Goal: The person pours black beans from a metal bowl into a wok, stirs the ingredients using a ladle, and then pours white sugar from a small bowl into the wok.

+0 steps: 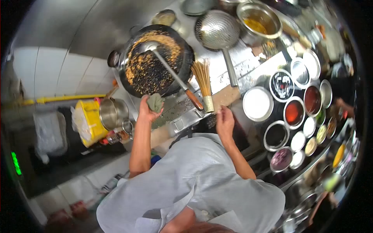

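Note:
My left hand (147,112) is closed on a folded grey-green cloth (155,103) at the near rim of a large black wok (182,64). Dark and golden-brown bits of food coat the inside of the wok. A ladle (171,72) rests in it, its wooden handle over the near rim. Beside that handle lies a bamboo wok brush (202,79). Just right of the brush's bound end is my right hand (225,122), its fingers curled; whether anything is in them cannot be made out.
A perforated strainer (217,31) and a pot of yellow liquid (259,21) stand beyond the brush. Several bowls of seasonings, including a white one (258,103), fill the right counter. On the left are a steel pot (113,113) and a yellow container (91,122).

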The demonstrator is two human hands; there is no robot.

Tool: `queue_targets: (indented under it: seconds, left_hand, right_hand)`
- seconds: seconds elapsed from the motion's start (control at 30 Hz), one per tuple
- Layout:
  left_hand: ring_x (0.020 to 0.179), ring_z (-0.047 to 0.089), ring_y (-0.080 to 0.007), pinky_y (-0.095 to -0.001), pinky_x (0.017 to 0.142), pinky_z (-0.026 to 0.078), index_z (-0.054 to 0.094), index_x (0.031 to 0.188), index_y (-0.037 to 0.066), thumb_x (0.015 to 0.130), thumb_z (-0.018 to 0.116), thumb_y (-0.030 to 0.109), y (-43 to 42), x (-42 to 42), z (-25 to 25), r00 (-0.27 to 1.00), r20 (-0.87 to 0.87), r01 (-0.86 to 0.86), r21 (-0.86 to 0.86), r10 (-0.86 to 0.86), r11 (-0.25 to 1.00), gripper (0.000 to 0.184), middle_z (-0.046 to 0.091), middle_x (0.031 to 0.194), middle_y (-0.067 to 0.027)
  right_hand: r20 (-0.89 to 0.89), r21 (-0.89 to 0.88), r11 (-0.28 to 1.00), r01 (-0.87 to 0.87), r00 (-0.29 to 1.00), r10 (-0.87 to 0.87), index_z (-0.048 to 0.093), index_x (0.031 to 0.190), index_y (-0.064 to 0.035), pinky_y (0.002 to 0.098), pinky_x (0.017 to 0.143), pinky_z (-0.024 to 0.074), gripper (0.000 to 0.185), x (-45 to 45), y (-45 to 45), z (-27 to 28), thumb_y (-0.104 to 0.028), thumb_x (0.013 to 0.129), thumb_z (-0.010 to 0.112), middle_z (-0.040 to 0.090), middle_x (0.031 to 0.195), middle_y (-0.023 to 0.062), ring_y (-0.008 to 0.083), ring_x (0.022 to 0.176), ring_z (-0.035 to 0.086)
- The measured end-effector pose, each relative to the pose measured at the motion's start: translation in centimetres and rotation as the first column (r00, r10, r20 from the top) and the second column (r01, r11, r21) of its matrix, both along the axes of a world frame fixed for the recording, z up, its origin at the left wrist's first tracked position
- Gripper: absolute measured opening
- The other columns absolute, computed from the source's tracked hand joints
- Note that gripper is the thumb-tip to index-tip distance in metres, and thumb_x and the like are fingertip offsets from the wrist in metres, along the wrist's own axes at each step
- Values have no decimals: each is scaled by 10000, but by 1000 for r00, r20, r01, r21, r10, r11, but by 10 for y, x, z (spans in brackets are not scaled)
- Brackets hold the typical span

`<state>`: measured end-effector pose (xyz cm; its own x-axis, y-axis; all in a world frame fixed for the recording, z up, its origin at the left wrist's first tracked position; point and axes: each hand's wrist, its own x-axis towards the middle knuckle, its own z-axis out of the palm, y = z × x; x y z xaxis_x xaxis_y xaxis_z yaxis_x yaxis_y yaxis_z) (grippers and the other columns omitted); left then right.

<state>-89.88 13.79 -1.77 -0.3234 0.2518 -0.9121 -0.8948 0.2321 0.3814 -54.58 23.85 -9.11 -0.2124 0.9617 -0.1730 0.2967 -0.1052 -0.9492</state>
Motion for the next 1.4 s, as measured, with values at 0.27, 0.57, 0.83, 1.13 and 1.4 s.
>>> queue_targets:
  seconds: [0.27,0.57,0.83,1.13,1.4]
  left_hand:
    - [856,685,-286,-518,756,576,654,1157,95,1037,438,375,27,5,-69,991,42,-132,251,125,959,374,719,1035,-113]
    - [697,727,-304,-460,549,596,673,1030,35,1002,533,234,32,11,-86,976,-17,-192,386,216,902,245,744,908,-157]
    - [763,739,-299,-464,594,612,666,1056,43,988,586,229,44,20,-78,944,-44,-286,392,328,874,213,740,940,-142]
    - [813,741,-300,-461,656,624,662,1082,19,938,642,210,37,31,-56,936,-57,-299,396,348,868,240,733,1006,-145]
    - [814,732,-282,-430,676,607,673,1089,7,895,659,196,43,35,-65,907,-102,-355,332,408,874,271,726,980,-130]
  right_hand:
    - [446,-4,635,-773,566,693,216,1620,-116,541,846,500,806,-154,72,66,-145,929,629,667,1004,343,502,964,652]
    - [554,129,692,-711,630,544,257,1625,-253,455,727,558,685,-159,123,107,-193,1007,546,723,961,288,357,724,723]
    - [-332,-552,492,-673,719,611,177,1647,-331,276,404,392,806,-158,101,124,-16,957,451,425,646,-12,82,458,403]
    - [98,-389,578,-717,592,800,224,1649,-259,302,469,458,849,-104,63,208,37,915,531,485,620,7,121,455,439]
    - [707,-21,501,-865,342,619,300,1620,-254,388,704,542,865,-41,47,260,37,854,575,668,783,242,315,636,637]
